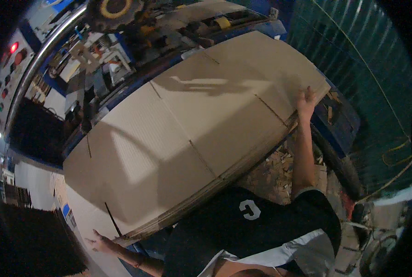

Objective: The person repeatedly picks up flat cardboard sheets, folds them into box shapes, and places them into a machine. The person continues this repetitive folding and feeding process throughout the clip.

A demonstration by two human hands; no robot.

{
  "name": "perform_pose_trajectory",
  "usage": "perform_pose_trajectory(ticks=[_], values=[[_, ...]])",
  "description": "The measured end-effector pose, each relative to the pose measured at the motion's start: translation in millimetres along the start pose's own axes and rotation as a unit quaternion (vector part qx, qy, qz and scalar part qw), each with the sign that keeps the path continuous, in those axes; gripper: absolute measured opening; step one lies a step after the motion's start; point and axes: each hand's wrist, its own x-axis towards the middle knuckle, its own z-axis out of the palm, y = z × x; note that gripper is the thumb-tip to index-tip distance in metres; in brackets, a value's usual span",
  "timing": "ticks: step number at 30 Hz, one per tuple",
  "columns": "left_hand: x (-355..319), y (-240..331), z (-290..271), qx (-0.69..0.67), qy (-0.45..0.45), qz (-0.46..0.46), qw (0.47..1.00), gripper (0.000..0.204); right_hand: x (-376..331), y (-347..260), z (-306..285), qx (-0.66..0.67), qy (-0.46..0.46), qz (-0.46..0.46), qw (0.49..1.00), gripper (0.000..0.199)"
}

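Note:
A thick stack of large flat corrugated cardboard sheets (183, 134) lies in front of me, slotted and creased, stretching from lower left to upper right. My right hand (306, 101) grips the stack's far right edge, fingers curled over the top sheet. My left hand (98, 242) presses against the stack's lower left corner with fingers spread along the edge. My black shirt (243, 221) is just below the stack.
A blue machine (123, 51) with rollers, yellow parts and a metal rail runs behind the stack. A control panel with red lights (12, 51) is at the far left. A green corrugated wall (367, 69) stands at right. Cardboard scraps (272, 171) litter the floor below.

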Motion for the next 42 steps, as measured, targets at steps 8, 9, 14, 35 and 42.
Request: perform_pose_trajectory(ticks=[8,9,14,35,42], values=[[32,-72,-8,-0.521,0.072,0.059,0.848,0.053,58,-58,-13,0.318,0.055,0.145,0.935,0.043],[39,-81,-2,-0.543,-0.034,0.108,0.832,0.05,58,-70,-17,0.377,0.022,0.163,0.912,0.041],[43,-66,-5,-0.601,-0.103,-0.19,0.769,0.037,19,-125,-86,0.348,-0.096,-0.062,0.93,0.033],[-73,118,-15,-0.031,-0.314,0.522,0.792,0.058,-118,-181,-60,0.051,-0.549,-0.521,0.651,0.04],[-42,156,52,-0.145,-0.297,0.486,0.809,0.066,-85,-201,39,-0.042,-0.551,-0.563,0.615,0.053]])
